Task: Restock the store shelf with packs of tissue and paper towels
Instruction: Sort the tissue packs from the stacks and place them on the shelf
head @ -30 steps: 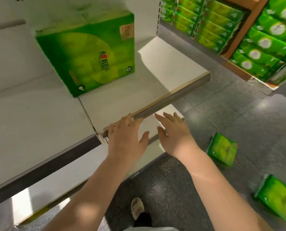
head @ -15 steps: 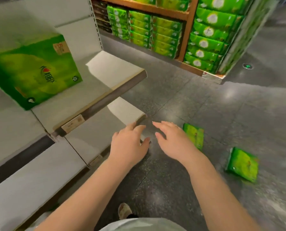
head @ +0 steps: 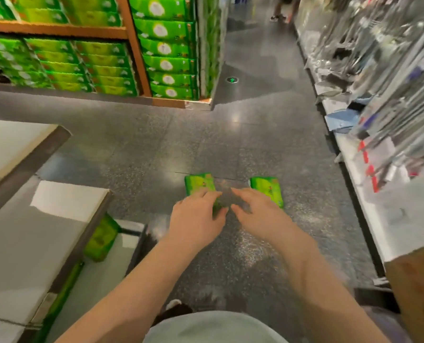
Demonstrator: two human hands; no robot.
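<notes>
Two green tissue packs on the floor [head: 230, 134], left pack [head: 199, 184] partly hidden by left hand [head: 196, 219], right pack [head: 267, 189] by right hand [head: 260, 216], both hands spread, holding nothing, motion-blurred

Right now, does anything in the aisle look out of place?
Yes. Two green tissue packs, the left pack and the right pack, lie on the floor rather than on a shelf. Both hands, left hand and right hand, reach toward them, holding nothing.

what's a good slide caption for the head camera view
Both open hands, left hand and right hand, reach toward two green tissue packs lying on the dark store floor.
</notes>
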